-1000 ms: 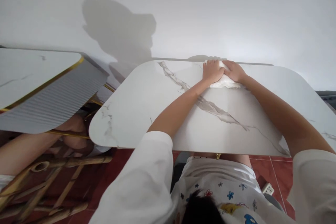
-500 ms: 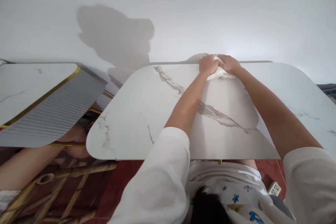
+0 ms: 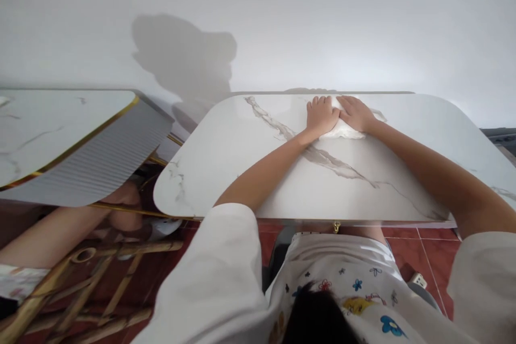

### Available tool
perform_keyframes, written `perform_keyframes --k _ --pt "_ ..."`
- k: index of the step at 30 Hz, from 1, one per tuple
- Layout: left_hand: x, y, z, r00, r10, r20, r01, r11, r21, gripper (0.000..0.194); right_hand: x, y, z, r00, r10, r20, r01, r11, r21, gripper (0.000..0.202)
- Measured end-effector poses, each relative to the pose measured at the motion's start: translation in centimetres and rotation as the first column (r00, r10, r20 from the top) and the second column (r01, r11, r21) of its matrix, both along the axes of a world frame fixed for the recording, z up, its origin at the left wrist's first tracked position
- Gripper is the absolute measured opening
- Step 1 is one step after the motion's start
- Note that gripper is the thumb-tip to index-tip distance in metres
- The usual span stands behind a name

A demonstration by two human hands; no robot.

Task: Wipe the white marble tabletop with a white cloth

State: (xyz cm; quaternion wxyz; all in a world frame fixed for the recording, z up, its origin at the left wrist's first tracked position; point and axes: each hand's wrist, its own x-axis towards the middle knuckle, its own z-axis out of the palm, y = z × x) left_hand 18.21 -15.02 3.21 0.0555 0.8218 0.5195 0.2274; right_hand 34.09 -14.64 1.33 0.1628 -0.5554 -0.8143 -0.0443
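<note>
Both my hands press down on a folded white cloth [image 3: 343,130] near the far edge of a white marble-patterned tabletop [image 3: 226,156]. My left hand [image 3: 322,116] bears on the cloth's left part, fingers pointing toward the wall. My right hand [image 3: 356,114] covers its right part, with the fingers angled inward to the left. The thumbs almost meet over the cloth. Parts of the cloth beneath the palms are hidden.
A white wall [image 3: 306,21] rises behind the table. To the left stands another marble-patterned table [image 3: 60,129] with gold trim and a ribbed grey side. Below it are another person's leg [image 3: 60,234] and a bamboo frame [image 3: 116,285]. A white power strip [image 3: 419,280] lies at lower right.
Both hands and the cloth have come a little nearer to me, away from the far table edge. My left elbow has swung outward to the left. The view has shifted slightly.
</note>
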Motion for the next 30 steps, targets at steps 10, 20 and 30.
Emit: perform_keyframes --k 10,20,30 --pt "-4.5 -10.1 0.5 0.993 -0.087 -0.084 0.083 0.995 -0.048 0.043 -4.6 -12.2 0.5 0.999 -0.026 0.028 0.025 0.999 0.021 0.055" --pt "-8.2 -17.6 0.4 0.993 -0.045 -0.109 0.032 0.992 -0.120 0.053 -8.4 -19.6 1.0 0.999 0.036 0.011 -0.037 0.997 0.070 0.049" --pt "-3.8 -19.3 0.3 0.995 -0.088 -0.045 0.082 0.989 -0.123 0.052 -3.1 -21.5 0.9 0.999 0.040 -0.020 -0.040 0.999 0.021 0.049"
